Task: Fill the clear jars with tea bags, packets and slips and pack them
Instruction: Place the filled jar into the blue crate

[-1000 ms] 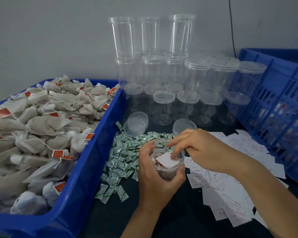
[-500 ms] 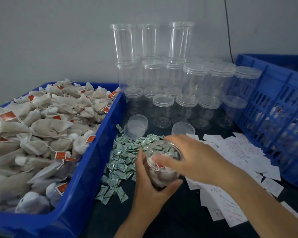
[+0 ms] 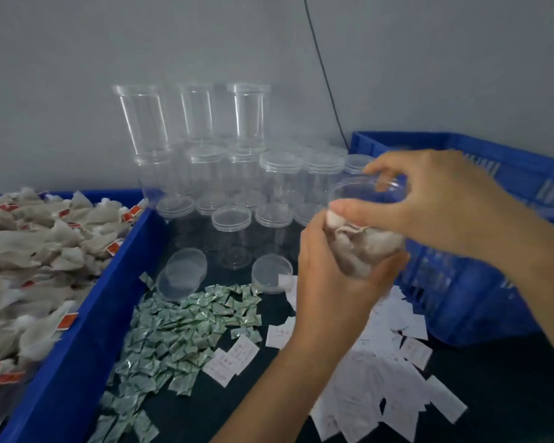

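Above bench (image 3: pixel 509 394), jar (image 3: pixel 371 241): we are gripping it upright, left hand (image 3: pixel 330 282) round body, right hand (image 3: pixel 442 199) clasping rim.
Lid (image 3: pixel 271 274): lying below, leftward.

Small packing workshop, a hand-assembly bench. Bulk stock everywhere: a blue plastic bin (image 3: pixel 87 330) heaped with tea bags (image 3: pixel 29 251), and dozens of identical clear jars (image 3: pixel 199 123) stacked in tiers against a bare grey wall (image 3: pixel 77 59), with loose lids (image 3: pixel 183 276) in front. Green packets (image 3: pixel 179 340) and printed white slips (image 3: pixel 381 388) lie in loose piles on the dark table (image 3: pixel 509 394). A second blue crate (image 3: pixel 461 302) stands at right. A black cable (image 3: pixel 323 68) runs down the wall.
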`<state>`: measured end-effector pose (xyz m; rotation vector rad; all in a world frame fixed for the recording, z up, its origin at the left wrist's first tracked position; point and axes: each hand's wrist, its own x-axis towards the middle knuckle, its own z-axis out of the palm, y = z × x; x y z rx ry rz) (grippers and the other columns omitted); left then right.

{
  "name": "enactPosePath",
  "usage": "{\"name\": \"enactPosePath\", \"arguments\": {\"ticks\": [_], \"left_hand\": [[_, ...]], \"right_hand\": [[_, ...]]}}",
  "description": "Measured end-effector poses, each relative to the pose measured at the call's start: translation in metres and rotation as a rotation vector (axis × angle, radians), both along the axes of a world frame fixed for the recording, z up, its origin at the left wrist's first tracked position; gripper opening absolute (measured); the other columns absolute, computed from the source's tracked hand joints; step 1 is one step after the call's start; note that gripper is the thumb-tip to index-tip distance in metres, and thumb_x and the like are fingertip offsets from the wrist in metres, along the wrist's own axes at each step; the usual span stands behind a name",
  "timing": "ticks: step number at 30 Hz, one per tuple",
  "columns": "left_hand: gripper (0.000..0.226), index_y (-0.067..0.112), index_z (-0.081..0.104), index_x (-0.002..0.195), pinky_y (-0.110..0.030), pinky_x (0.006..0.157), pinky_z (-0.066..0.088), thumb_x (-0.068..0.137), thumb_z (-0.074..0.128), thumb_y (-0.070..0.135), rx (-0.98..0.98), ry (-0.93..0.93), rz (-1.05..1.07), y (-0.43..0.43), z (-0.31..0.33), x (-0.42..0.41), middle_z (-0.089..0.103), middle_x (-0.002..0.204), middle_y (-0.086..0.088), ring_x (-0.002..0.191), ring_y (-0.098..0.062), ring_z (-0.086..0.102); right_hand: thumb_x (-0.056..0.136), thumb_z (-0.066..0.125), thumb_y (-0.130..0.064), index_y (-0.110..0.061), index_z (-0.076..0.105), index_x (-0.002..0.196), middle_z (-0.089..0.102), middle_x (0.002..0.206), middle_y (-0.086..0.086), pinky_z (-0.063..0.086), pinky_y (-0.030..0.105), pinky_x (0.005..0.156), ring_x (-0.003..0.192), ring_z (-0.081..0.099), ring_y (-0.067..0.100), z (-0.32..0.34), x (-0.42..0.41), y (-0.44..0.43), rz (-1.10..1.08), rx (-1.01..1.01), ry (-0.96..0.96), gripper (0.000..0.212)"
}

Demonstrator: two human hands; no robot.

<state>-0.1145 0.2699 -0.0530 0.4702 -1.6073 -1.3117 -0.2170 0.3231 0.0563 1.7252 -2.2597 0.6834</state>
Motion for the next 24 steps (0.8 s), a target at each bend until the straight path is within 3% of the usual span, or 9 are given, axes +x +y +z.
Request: {"name": "enactPosePath", "arguments": {"ticks": [3, 6, 8, 11, 14, 16, 19, 21, 24], "left_hand": [[0.066, 0.027, 0.041, 0.131, -0.042, 0.094, 0.052, 0.077, 0.079, 0.026, -0.077, 0.003, -0.13, -0.003, 0.038, -0.044, 0.054, 0.127, -0.001, 0.115, -0.018, 0.057], [0.082, 0.026, 0.023, 0.148, -0.027, 0.105, 0.039, 0.084, 0.073, 0.023, -0.143, -0.083, -0.186, -0.009, 0.063, -0.085, 0.041, 0.142, 0.001, 0.129, -0.011, 0.044], [0.073, 0.021, 0.025, 0.148, -0.018, 0.101, 0.033, 0.089, 0.067, 0.02, -0.223, -0.175, -0.171, -0.014, 0.074, -0.107, 0.038, 0.146, 0.003, 0.129, -0.006, 0.039], [0.032, 0.013, 0.053, 0.127, -0.004, 0.074, 0.04, 0.095, 0.056, 0.014, -0.298, -0.19, -0.16, -0.025, 0.082, -0.132, 0.055, 0.129, 0.001, 0.088, 0.003, 0.052], [0.024, 0.012, 0.061, 0.119, -0.023, 0.061, 0.047, 0.1, 0.048, 0.018, -0.346, -0.293, -0.205, -0.036, 0.082, -0.151, 0.063, 0.117, -0.005, 0.066, -0.015, 0.054], [0.031, 0.013, 0.056, 0.128, -0.029, 0.08, 0.049, 0.102, 0.045, 0.024, -0.416, -0.45, -0.296, -0.043, 0.076, -0.16, 0.058, 0.129, -0.006, 0.087, -0.018, 0.059], [0.039, 0.014, 0.046, 0.14, -0.038, 0.118, 0.02, 0.103, 0.043, 0.025, -0.526, -0.638, -0.375, -0.049, 0.06, -0.166, 0.038, 0.151, 0.0, 0.118, -0.02, 0.054], [0.04, 0.018, 0.043, 0.142, -0.039, 0.121, 0.005, 0.103, 0.043, 0.024, -0.633, -0.688, -0.299, -0.052, 0.054, -0.168, 0.035, 0.153, 0.005, 0.112, -0.017, 0.057], [0.04, 0.019, 0.043, 0.141, -0.042, 0.12, 0.006, 0.101, 0.043, 0.017, -0.725, -0.71, -0.228, -0.052, 0.053, -0.169, 0.039, 0.147, 0.008, 0.104, -0.015, 0.059]], "right_hand": [[0.044, 0.041, -0.094, -0.037, 0.067, 0.098, 0.066, 0.091, -0.016, 0.044, 0.032, 0.074, 0.085, 0.06, 0.013, 0.035, -0.039, 0.013, -0.081, -0.127, -0.049, 0.082], [0.05, 0.045, -0.091, -0.03, 0.067, 0.116, 0.066, 0.109, -0.006, 0.041, 0.035, 0.081, 0.095, 0.056, 0.017, 0.065, -0.081, 0.018, -0.197, -0.187, -0.022, 0.093], [0.059, 0.05, -0.086, -0.026, 0.066, 0.121, 0.067, 0.119, 0.001, 0.044, 0.041, 0.087, 0.103, 0.059, 0.025, 0.081, -0.112, 0.018, -0.284, -0.22, 0.004, 0.088], [0.074, 0.061, -0.071, -0.023, 0.063, 0.123, 0.065, 0.126, 0.008, 0.045, 0.045, 0.092, 0.114, 0.058, 0.034, 0.095, -0.16, 0.011, -0.417, -0.235, 0.049, 0.069], [0.075, 0.063, -0.065, -0.022, 0.06, 0.124, 0.062, 0.129, 0.012, 0.043, 0.043, 0.088, 0.115, 0.057, 0.037, 0.09, -0.198, -0.003, -0.536, -0.125, 0.029, 0.065], [0.075, 0.068, -0.06, -0.019, 0.058, 0.124, 0.062, 0.129, 0.013, 0.044, 0.041, 0.089, 0.114, 0.058, 0.036, 0.078, -0.22, -0.017, -0.568, -0.01, 0.008, 0.064], [0.076, 0.075, -0.054, -0.012, 0.058, 0.123, 0.062, 0.126, 0.016, 0.045, 0.038, 0.086, 0.108, 0.059, 0.034, 0.051, -0.252, -0.038, -0.589, 0.23, -0.011, 0.065], [0.076, 0.078, -0.051, -0.01, 0.056, 0.119, 0.063, 0.118, 0.015, 0.047, 0.037, 0.083, 0.096, 0.057, 0.032, 0.033, -0.273, -0.047, -0.631, 0.421, -0.015, 0.064], [0.074, 0.082, -0.048, -0.01, 0.052, 0.111, 0.057, 0.097, 0.007, 0.051, 0.038, 0.073, 0.084, 0.057, 0.026, 0.011, -0.297, -0.049, -0.69, 0.632, -0.05, 0.062]]}}
